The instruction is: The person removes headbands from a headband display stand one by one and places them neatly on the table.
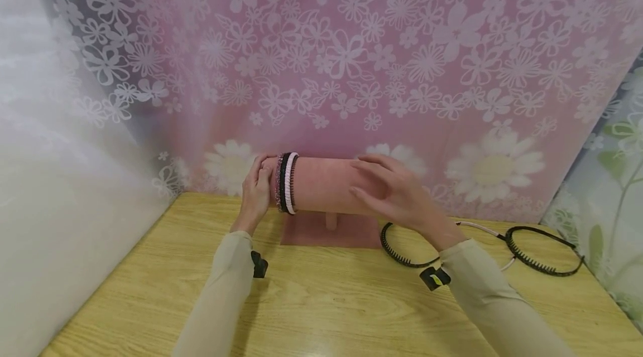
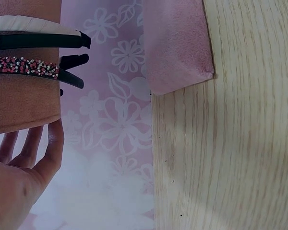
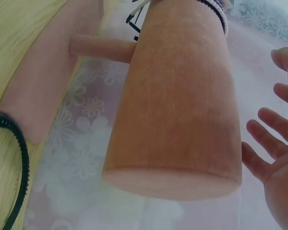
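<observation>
A pink, fabric-covered headband stand [image 1: 324, 184] has a horizontal roll on a short post over a flat base [image 1: 301, 232]. My left hand [image 1: 256, 192] grips the roll's left end, fingers bent at its edge in the left wrist view. Close beside that hand, a beaded headband [image 2: 24, 65], a black headband [image 1: 283, 187] and a white headband [image 1: 289, 178] sit side by side round the roll. My right hand [image 1: 399, 192] is at the roll's right end, fingers spread and loosely bent. In the right wrist view, these fingers [image 3: 271, 139] hold nothing and lie alongside the roll.
Right of the base, black toothed headbands [image 1: 542, 269] and a white headband [image 1: 474, 226] lie on the wood-grain table [image 1: 326, 307], partly behind my right forearm. A pink flowered backdrop [image 1: 321, 67] rises close behind the stand. A pale wall [image 1: 75, 178] borders the left side.
</observation>
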Tool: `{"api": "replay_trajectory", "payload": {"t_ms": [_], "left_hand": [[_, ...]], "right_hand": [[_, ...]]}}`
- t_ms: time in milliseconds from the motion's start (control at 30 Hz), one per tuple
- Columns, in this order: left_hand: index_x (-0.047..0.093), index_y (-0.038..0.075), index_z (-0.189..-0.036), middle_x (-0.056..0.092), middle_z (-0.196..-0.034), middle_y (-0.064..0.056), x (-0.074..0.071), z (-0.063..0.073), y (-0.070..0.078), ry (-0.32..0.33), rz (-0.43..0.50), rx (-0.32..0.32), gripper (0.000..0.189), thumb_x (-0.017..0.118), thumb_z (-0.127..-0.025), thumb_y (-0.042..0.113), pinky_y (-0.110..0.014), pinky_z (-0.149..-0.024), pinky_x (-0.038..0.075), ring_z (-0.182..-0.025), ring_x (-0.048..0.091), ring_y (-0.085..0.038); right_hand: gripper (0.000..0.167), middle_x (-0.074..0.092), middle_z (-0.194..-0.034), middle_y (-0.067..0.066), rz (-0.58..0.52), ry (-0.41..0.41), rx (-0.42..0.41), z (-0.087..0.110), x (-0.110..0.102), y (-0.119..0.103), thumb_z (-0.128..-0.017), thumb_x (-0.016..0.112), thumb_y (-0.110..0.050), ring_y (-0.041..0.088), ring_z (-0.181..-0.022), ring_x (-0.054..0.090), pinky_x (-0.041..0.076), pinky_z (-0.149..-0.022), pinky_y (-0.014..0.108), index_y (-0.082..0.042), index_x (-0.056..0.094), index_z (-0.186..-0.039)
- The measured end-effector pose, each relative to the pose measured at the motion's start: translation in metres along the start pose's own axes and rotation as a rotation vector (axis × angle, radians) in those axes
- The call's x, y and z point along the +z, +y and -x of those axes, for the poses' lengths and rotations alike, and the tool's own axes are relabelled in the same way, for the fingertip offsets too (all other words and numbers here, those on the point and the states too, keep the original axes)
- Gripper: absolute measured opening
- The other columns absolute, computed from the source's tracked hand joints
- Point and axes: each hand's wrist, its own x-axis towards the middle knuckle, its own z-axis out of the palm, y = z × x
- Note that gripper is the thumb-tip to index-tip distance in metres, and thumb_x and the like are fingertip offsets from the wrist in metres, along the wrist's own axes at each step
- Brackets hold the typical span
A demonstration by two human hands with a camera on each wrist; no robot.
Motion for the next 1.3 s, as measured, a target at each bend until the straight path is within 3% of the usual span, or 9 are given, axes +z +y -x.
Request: {"api": "replay_trajectory", "payload": {"t_ms": [167, 433, 800, 1033, 1300], "left_hand": [[0.057, 0.024, -0.141, 0.058, -0.146, -0.008, 0.001, -0.001, -0.001, -0.004, 0.004, -0.001, 0.042, 0.039, -0.106, 0.036, -0.054, -0.113, 0.041, -0.131, 0.056, -0.033], [0.056, 0.026, -0.142, 0.057, -0.147, -0.009, 0.000, -0.002, 0.000, -0.004, -0.002, -0.006, 0.041, 0.038, -0.107, 0.036, -0.053, -0.114, 0.040, -0.134, 0.055, -0.032], [0.056, 0.025, -0.141, 0.059, -0.146, -0.009, 0.000, -0.002, -0.001, 0.006, 0.002, -0.006, 0.041, 0.038, -0.106, 0.035, -0.053, -0.113, 0.041, -0.132, 0.056, -0.032], [0.056, 0.024, -0.142, 0.059, -0.146, -0.008, 0.001, -0.002, -0.001, -0.003, 0.009, -0.011, 0.042, 0.038, -0.106, 0.034, -0.053, -0.113, 0.041, -0.132, 0.056, -0.031], [0.055, 0.023, -0.143, 0.058, -0.146, -0.009, 0.000, -0.001, -0.001, -0.003, 0.004, -0.014, 0.042, 0.038, -0.107, 0.034, -0.052, -0.113, 0.042, -0.131, 0.056, -0.031]], "right_hand": [[0.047, 0.069, -0.126, 0.014, 0.008, -0.005, -0.027, -0.008, 0.007, 0.001, -0.084, 0.082, -0.022, 0.030, -0.118, 0.065, 0.051, -0.101, 0.048, -0.006, 0.071, -0.126], [0.044, 0.070, -0.123, 0.013, 0.020, -0.008, -0.074, -0.020, 0.017, 0.000, -0.086, 0.080, -0.025, 0.027, -0.114, 0.068, 0.054, -0.099, 0.045, -0.007, 0.072, -0.125], [0.046, 0.070, -0.127, 0.008, 0.088, -0.067, -0.031, -0.033, 0.031, -0.007, -0.089, 0.076, -0.037, 0.022, -0.114, 0.069, 0.057, -0.095, 0.037, -0.010, 0.071, -0.126], [0.045, 0.068, -0.130, 0.009, 0.024, -0.095, -0.006, -0.040, 0.042, -0.009, -0.090, 0.076, -0.034, 0.024, -0.120, 0.065, 0.054, -0.102, 0.040, -0.009, 0.070, -0.127], [0.046, 0.065, -0.134, 0.004, 0.039, -0.181, 0.056, -0.051, 0.051, -0.011, -0.094, 0.071, -0.039, 0.021, -0.125, 0.062, 0.051, -0.107, 0.038, -0.015, 0.068, -0.133]]}}
